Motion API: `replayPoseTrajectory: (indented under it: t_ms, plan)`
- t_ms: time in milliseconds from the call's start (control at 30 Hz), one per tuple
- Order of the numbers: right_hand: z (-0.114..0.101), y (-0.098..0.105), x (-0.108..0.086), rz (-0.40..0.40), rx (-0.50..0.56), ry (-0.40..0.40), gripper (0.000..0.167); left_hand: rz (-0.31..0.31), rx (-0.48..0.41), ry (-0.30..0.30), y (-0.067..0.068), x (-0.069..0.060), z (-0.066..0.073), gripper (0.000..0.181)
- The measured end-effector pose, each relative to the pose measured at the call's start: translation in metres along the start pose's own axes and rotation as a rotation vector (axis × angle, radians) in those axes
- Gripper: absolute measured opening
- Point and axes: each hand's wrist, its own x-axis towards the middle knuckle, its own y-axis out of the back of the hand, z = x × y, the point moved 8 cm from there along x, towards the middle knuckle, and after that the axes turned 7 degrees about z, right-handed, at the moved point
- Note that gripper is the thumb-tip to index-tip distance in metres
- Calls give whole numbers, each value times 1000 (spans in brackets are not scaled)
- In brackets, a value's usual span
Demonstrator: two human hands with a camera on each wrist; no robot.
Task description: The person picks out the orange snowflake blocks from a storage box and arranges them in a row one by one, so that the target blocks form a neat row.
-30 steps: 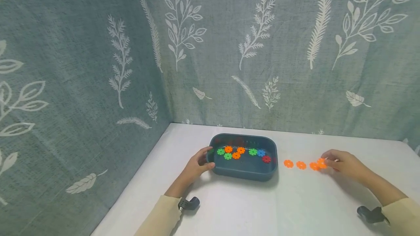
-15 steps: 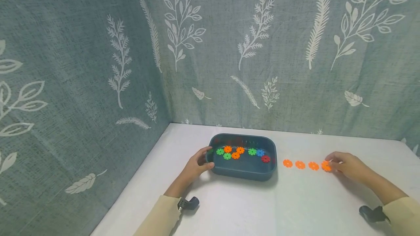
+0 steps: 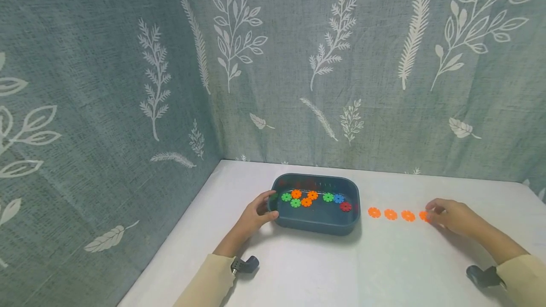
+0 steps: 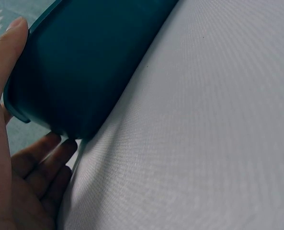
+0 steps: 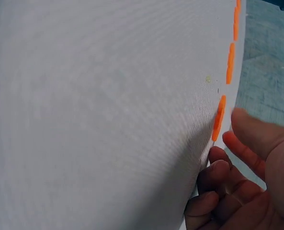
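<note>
My left hand (image 3: 254,215) grips the left end of a dark teal plastic bin (image 3: 313,227). In the left wrist view, the thumb (image 4: 18,38) lies along the bin's rim and the fingertips (image 4: 67,143) touch its end wall. My right hand (image 3: 453,216) is low over the table at the right end of a row of orange notched discs. Its fingers partly cover the last orange disc (image 3: 423,216). In the right wrist view, that disc (image 5: 219,118) lies flat on the cloth, and the thumb (image 5: 244,123) and index finger are parted beside it.
Left of the last disc, more orange discs (image 3: 407,215) lie spaced out toward the bin. Inside the bin are several green, orange, blue and red discs (image 3: 346,207). A white cloth (image 3: 315,269) covers the table. Patterned curtains (image 3: 281,84) stand behind and at left.
My right hand has moved slightly right with an orange disc, off the neighbouring disc it overlapped, and set it down at the row's end. The left hand and bin have stayed put.
</note>
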Motion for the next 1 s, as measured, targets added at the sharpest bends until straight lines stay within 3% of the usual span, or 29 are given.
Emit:
replayPoseTrajectory:
  t_ms: [433, 700, 1000]
  plan:
    - [5, -7, 2, -28, -40, -42, 40, 2, 1, -4, 0, 1, -2, 66]
    - [2, -5, 0, -13, -37, -5, 37, -2, -6, -7, -1, 2, -3, 66]
    - [0, -6, -1, -29, -25, -21, 37, -11, -25, -12, -1, 2, -2, 65]
